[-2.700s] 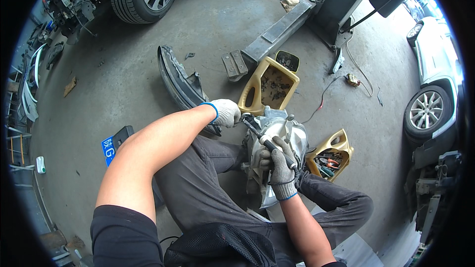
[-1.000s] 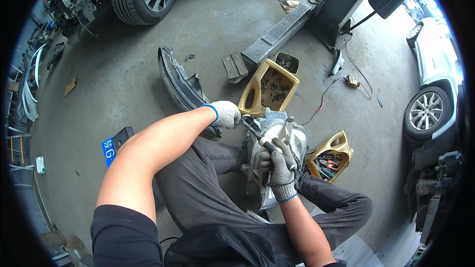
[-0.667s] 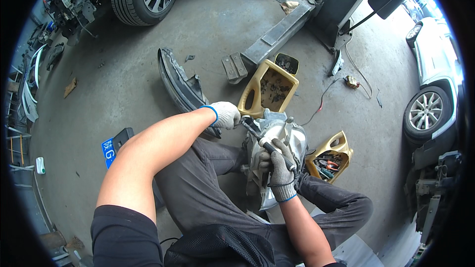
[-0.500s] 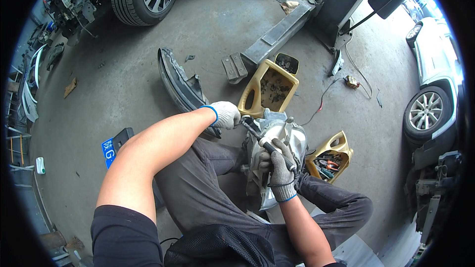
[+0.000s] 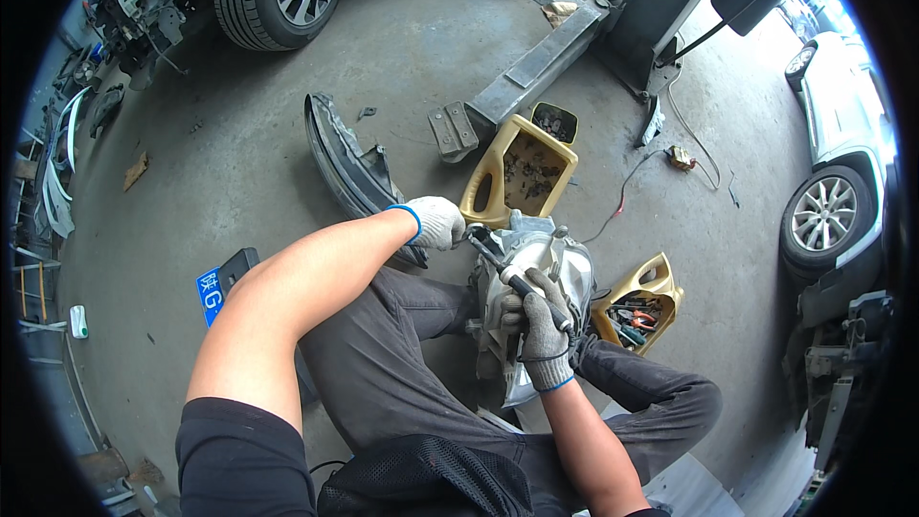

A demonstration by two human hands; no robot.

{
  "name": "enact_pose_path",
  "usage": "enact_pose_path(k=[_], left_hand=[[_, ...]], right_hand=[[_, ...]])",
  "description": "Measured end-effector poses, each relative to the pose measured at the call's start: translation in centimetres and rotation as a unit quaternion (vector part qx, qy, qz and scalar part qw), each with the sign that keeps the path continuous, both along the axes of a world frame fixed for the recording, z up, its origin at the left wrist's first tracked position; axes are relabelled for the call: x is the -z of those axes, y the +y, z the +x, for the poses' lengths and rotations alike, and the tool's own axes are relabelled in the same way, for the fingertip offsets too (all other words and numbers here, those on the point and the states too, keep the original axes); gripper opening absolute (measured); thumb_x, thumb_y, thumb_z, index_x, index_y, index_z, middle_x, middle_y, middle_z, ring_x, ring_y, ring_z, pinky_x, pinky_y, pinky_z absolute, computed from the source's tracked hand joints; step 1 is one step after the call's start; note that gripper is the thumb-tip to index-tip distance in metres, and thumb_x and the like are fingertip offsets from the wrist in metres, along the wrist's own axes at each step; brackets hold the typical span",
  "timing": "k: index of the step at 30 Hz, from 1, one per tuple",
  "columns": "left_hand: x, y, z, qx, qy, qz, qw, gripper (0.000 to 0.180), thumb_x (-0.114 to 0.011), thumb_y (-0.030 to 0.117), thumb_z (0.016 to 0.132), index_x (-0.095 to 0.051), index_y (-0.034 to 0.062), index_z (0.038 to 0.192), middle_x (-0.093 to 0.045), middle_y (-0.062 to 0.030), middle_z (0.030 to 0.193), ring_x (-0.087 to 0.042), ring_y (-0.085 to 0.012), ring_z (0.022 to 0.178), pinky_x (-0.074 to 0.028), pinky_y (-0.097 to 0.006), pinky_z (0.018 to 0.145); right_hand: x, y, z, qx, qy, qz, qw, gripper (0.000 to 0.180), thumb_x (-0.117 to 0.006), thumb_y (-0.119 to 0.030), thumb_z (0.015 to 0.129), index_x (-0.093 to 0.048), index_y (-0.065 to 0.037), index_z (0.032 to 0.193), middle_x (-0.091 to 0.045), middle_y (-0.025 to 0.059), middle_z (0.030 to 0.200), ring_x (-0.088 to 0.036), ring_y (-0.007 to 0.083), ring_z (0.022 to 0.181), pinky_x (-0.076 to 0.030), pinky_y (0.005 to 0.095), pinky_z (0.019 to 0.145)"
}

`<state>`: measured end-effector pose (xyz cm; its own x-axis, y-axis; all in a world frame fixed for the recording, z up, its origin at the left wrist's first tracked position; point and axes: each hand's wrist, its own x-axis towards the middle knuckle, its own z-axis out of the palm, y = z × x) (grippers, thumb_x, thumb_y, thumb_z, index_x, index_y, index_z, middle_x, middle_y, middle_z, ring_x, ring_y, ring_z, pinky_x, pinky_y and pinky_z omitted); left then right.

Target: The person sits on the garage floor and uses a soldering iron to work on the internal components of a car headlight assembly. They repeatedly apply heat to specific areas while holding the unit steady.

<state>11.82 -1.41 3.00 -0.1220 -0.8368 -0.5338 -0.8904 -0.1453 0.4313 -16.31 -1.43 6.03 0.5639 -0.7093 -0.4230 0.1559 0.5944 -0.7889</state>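
Observation:
A car headlight (image 5: 574, 268) with a clear lens and grey housing rests between my legs. My right hand (image 5: 546, 330), in a grey knit glove, is wrapped round a black-handled corded tool (image 5: 518, 281) with a metal barrel. The barrel slants up and left over the headlight's edge. Close to its tip, my left hand (image 5: 438, 222) in a pale knit glove is closed, fingers pinched at the headlight's upper left. What those fingers hold is too small to make out. A dark cord loops at my right wrist.
Ahead lies a cut-open yellow jug (image 5: 570, 168) with dark scraps; another jug (image 5: 675, 297) at right holds pliers and hand tools. A long dark car part (image 5: 335, 158) lies left. A lift arm (image 5: 546, 57), a cable to a socket block (image 5: 681, 158) and a blue plate (image 5: 210, 295) surround me.

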Motion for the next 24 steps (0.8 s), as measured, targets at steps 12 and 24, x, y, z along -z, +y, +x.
enact_pose_path(k=[12,24], left_hand=[[-0.1,0.0,0.0,-0.006,-0.004,0.002,1.0,0.027,-0.069,0.015,0.071,-0.074,0.0111,0.097,-0.072,-0.0125,0.087,-0.069,-0.0292,0.083,-0.053,-0.039,0.076],[0.1,0.0,0.0,0.002,-0.002,-0.01,1.0,0.025,-0.069,0.016,0.072,-0.075,0.0112,0.096,-0.073,-0.0112,0.087,-0.069,-0.0282,0.082,-0.053,-0.038,0.075]], right_hand=[[0.8,-0.3,-0.4,-0.034,-0.002,-0.023,0.999,0.048,-0.054,-0.018,0.095,-0.042,-0.001,0.138,-0.063,0.0121,0.094,-0.056,0.0112,0.067,-0.048,0.0233,0.057],[-0.1,-0.2,0.1,-0.021,-0.032,0.013,0.999,0.045,-0.052,-0.009,0.096,-0.04,0.0,0.139,-0.054,0.0055,0.087,-0.045,0.0048,0.066,-0.037,0.0148,0.054]])
